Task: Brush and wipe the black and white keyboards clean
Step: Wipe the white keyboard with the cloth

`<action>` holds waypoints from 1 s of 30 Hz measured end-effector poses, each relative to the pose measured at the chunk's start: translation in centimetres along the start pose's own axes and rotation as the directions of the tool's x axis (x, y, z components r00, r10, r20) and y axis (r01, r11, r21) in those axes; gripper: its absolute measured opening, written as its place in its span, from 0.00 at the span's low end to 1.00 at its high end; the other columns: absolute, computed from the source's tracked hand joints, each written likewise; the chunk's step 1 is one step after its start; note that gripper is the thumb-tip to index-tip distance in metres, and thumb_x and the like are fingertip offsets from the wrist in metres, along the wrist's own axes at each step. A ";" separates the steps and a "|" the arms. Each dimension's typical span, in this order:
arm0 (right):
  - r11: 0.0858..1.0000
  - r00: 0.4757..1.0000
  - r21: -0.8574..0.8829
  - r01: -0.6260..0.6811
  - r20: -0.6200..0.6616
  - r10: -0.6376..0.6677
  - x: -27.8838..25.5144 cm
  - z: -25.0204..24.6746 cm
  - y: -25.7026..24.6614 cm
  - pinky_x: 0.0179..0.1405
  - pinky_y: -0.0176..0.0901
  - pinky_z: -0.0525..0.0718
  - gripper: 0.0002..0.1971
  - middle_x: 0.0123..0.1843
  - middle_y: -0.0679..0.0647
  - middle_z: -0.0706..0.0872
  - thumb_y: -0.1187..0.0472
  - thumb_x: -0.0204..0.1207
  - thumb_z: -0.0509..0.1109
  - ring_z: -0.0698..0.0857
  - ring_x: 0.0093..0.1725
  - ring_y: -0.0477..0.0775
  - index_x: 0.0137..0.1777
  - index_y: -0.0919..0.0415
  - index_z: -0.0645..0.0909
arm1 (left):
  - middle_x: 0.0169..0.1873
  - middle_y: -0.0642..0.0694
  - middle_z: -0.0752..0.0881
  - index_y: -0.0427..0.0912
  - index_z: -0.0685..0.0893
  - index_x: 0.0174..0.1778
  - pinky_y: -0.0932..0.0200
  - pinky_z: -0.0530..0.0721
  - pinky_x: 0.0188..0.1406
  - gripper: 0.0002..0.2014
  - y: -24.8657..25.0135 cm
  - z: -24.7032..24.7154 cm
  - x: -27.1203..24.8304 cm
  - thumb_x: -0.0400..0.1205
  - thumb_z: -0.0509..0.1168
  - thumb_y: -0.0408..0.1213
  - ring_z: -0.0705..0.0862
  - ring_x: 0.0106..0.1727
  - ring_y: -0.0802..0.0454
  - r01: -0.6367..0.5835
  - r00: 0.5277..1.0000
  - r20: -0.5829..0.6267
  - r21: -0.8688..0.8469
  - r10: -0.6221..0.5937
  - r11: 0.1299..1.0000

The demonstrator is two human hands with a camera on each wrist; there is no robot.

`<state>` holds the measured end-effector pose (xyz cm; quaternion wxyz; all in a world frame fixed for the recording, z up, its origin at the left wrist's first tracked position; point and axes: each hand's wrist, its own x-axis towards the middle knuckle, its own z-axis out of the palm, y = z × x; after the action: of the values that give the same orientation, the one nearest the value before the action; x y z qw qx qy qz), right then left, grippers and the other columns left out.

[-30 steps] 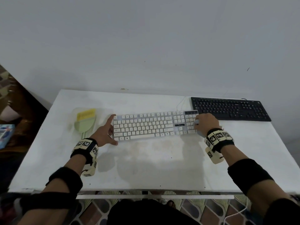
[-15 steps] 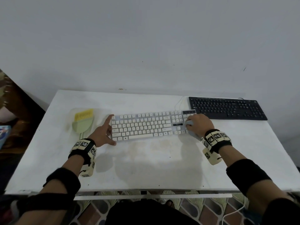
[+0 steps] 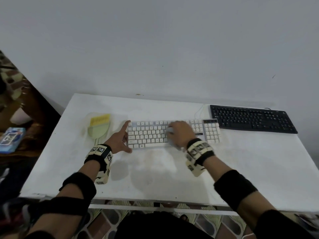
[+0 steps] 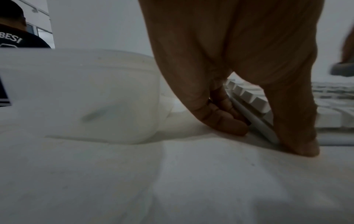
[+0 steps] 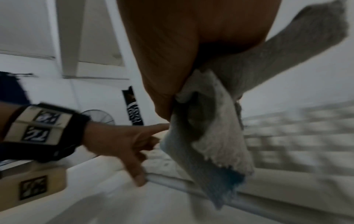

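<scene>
From the head view we have the white keyboard (image 3: 173,134) mid-table, long axis along the far edge, keys up; the black keyboard (image 3: 252,119) sits toward the far right corner. At our left wrist, the left hand (image 4: 239,78) braces its left end, fingers spread and straight. At our right wrist, the right hand (image 5: 184,50) clenches the cloth (image 5: 214,136); its loose tail could snag keycaps

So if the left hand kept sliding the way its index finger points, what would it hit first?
Probably nothing but table, then the wall. The left hand points along the white keyboard's left edge, and the brush lies off to the side. Depth is uncertain.
</scene>
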<state>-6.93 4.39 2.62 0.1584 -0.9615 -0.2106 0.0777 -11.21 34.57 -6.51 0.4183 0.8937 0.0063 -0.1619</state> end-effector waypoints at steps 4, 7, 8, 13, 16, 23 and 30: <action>0.960 0.953 0.033 0.277 0.121 -0.279 2.3 4.1 -8.2 0.49 0.49 0.83 0.07 0.43 0.50 0.87 0.54 0.78 0.70 0.83 0.47 0.54 0.43 0.54 0.88 | 0.43 0.46 0.84 0.59 0.41 0.91 0.61 0.86 0.46 0.71 0.2 0.1 -0.3 0.66 0.87 0.28 0.84 0.42 0.52 -0.008 1.000 0.001 0.002 0.008 1.000; 0.939 0.924 -0.021 0.343 0.184 -0.334 2.2 5.8 -11.3 0.42 0.52 0.84 0.06 0.43 0.50 0.83 0.57 0.78 0.70 0.80 0.50 0.57 0.44 0.53 0.88 | 0.41 0.52 0.85 0.55 0.39 0.91 0.67 0.82 0.45 0.70 0.3 0.1 -0.5 0.68 0.86 0.28 0.85 0.41 0.60 -0.023 1.000 -0.004 0.021 0.023 1.000; 0.941 0.928 -0.044 0.334 0.187 -0.321 2.1 6.1 -11.3 0.42 0.53 0.85 0.06 0.43 0.51 0.83 0.57 0.79 0.69 0.80 0.50 0.57 0.44 0.54 0.88 | 0.41 0.53 0.85 0.55 0.39 0.91 0.67 0.80 0.45 0.70 0.3 0.1 -0.5 0.68 0.86 0.28 0.84 0.41 0.62 -0.026 1.000 -0.004 0.027 0.026 0.999; 0.976 0.974 -0.153 0.158 0.184 -0.129 1.8 5.1 -8.9 0.49 0.57 0.88 0.09 0.46 0.57 0.85 0.55 0.78 0.71 0.84 0.51 0.60 0.43 0.60 0.79 | 0.43 0.49 0.82 0.57 0.41 0.91 0.69 0.80 0.43 0.70 0.2 0.0 -0.4 0.66 0.86 0.27 0.83 0.42 0.54 -0.011 1.000 -0.002 0.013 0.011 1.000; 0.972 0.970 -0.179 0.150 0.215 -0.110 2.0 4.7 -8.9 0.47 0.53 0.87 0.08 0.43 0.57 0.82 0.55 0.77 0.72 0.84 0.50 0.60 0.44 0.59 0.78 | 0.44 0.49 0.83 0.57 0.40 0.91 0.68 0.79 0.44 0.70 0.1 0.0 -0.3 0.66 0.87 0.28 0.83 0.43 0.54 -0.015 1.000 0.006 0.022 0.014 1.000; 0.943 0.946 -0.135 0.305 0.158 -0.283 2.0 6.1 -10.3 0.45 0.55 0.83 0.11 0.52 0.58 0.86 0.55 0.82 0.68 0.80 0.58 0.61 0.56 0.60 0.86 | 0.42 0.47 0.83 0.58 0.40 0.91 0.68 0.79 0.41 0.71 0.0 0.1 -0.3 0.67 0.87 0.30 0.83 0.40 0.54 -0.015 1.000 -0.001 0.042 0.015 0.999; 0.933 0.962 -0.297 0.201 0.240 -0.131 2.2 4.1 -8.7 0.47 0.52 0.85 0.10 0.44 0.56 0.80 0.55 0.79 0.73 0.84 0.51 0.59 0.45 0.60 0.78 | 0.44 0.48 0.84 0.58 0.41 0.91 0.67 0.79 0.45 0.70 0.0 0.0 -0.3 0.66 0.87 0.27 0.84 0.43 0.53 -0.013 1.000 0.007 0.012 0.013 1.000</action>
<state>-9.18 13.93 1.51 -0.0169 -0.9389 -0.3171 0.1329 -11.48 34.59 -6.47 0.4142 0.8956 -0.0020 -0.1621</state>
